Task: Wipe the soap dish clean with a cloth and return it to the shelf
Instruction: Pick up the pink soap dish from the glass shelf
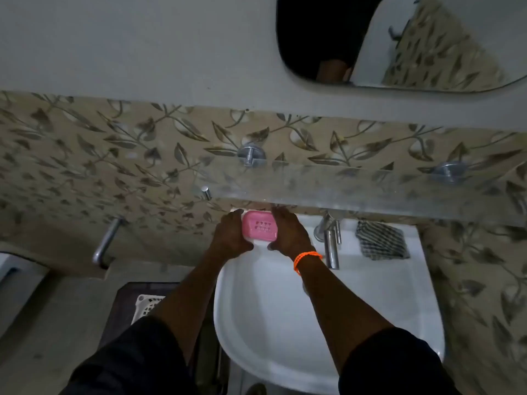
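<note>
A: Now, largest first: white basin point(370, 295), fixed; glass shelf point(370, 192) above it, bare where visible.

B: Next?

A: Checked cloth point(382, 240), lying on the basin's back ledge, right of the tap point(330, 243); no hand on it.

B: And the pink soap dish point(259, 230)?

A: Held just under the shelf's left end, left hand point(231, 234) and right hand point(289, 232) gripping its sides. Wiping status unclear; shelving outstanding.

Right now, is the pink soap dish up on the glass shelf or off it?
Off it. Both hands, left hand and right hand, hold the soap dish over the sink's back edge, below the glass shelf.
</note>
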